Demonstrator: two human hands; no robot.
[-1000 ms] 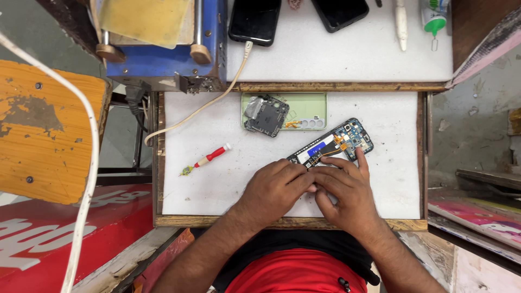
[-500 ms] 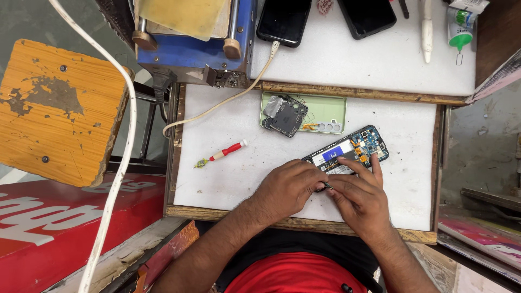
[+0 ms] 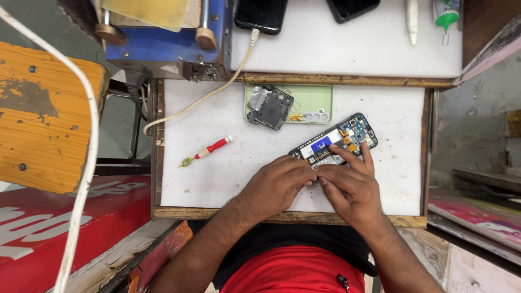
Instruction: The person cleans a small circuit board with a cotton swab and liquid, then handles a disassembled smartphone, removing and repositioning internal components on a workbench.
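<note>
two bare hands meet at the near end of an opened phone [image 3: 336, 142] lying on a white worktop [image 3: 228, 173]. the left hand [image 3: 274, 184] and right hand [image 3: 350, 187] touch it, fingertips together. a red screwdriver [image 3: 209, 149] lies well to the left, a green back cover [image 3: 309, 103] farther off.

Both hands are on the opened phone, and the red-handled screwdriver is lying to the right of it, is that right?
Not quite. The head view shows the red-handled screwdriver lying to the left of the opened phone. The left hand and right hand are on it.
</note>
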